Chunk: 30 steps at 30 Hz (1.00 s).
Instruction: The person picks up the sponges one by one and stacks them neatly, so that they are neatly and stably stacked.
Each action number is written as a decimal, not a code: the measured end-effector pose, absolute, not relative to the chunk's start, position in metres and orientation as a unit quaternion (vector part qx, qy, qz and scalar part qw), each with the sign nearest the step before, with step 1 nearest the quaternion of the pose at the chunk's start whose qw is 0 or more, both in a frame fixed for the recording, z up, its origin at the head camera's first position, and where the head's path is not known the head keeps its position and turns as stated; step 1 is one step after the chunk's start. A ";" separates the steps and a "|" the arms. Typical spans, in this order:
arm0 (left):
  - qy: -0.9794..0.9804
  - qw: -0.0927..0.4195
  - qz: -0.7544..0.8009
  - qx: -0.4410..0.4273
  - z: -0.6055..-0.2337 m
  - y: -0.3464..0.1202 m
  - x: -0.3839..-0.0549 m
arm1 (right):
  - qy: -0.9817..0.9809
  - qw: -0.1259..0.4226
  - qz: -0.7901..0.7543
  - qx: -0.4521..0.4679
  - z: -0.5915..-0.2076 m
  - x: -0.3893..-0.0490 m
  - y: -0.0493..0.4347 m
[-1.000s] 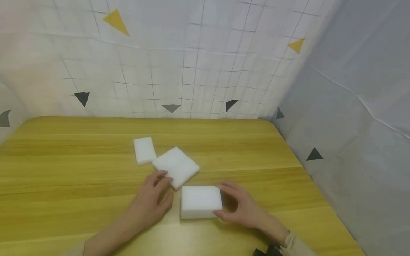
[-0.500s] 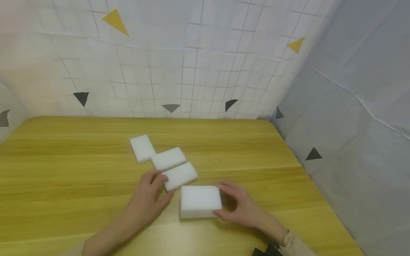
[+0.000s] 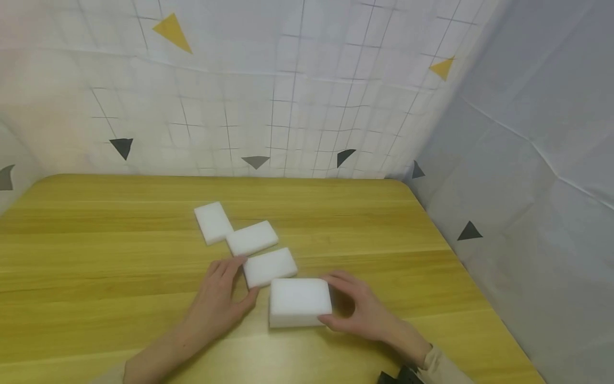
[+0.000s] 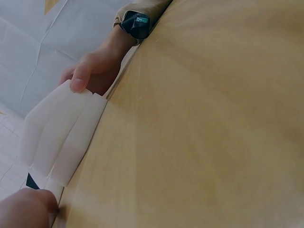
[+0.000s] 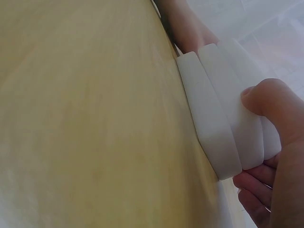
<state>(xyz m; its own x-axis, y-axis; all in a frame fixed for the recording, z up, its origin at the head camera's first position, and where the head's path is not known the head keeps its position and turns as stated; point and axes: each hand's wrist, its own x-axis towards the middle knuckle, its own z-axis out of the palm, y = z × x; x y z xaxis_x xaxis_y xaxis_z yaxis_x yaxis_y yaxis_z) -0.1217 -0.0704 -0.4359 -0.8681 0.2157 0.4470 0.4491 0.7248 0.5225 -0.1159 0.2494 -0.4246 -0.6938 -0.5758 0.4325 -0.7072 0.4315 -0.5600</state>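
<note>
Several white blocks that look like melamine sponges are on the wooden table (image 3: 120, 298). My right hand (image 3: 364, 310) grips the right end of a sponge stack (image 3: 300, 298), thumb on the near side and fingers at the far side. Three layers of the stack (image 5: 216, 114) show in the right wrist view. My left hand (image 3: 216, 301) pinches the left end of a single flat sponge (image 3: 271, 266) between thumb and fingertips. That sponge lies just behind the stack, its near edge close to it. In the left wrist view only part of the left hand (image 4: 28, 209) shows.
Behind the held sponge lies another flat sponge (image 3: 252, 238), and a third sponge (image 3: 213, 223) touches its left corner. A white patterned cloth (image 3: 216, 90) hangs behind the table; a grey sheet (image 3: 537, 176) borders the right edge. A black device (image 4: 137, 24) is on the right wrist.
Two sponges that lay side by side have come apart; the nearer one has turned and slid toward the stack under the left hand. The far-left sponge shifted slightly. The right hand stayed put.
</note>
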 end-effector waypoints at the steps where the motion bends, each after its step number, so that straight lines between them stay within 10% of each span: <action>1: -0.911 0.180 -0.323 -0.182 -0.436 -0.071 -0.122 | -0.841 0.089 0.373 0.381 -0.424 -0.116 0.249; 30: -0.866 0.252 -0.386 -0.192 -0.434 -0.070 -0.120 | -0.839 0.091 0.375 0.385 -0.425 -0.116 0.249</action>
<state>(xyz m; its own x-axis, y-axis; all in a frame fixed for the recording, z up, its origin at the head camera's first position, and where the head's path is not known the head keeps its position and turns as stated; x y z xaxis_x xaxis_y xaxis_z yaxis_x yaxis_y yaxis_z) -0.1197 -0.0698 -0.4344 -0.7998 0.1375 0.5844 0.5265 0.6282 0.5728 -0.1158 0.2493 -0.4252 -0.6877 -0.5770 0.4407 -0.7132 0.4236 -0.5585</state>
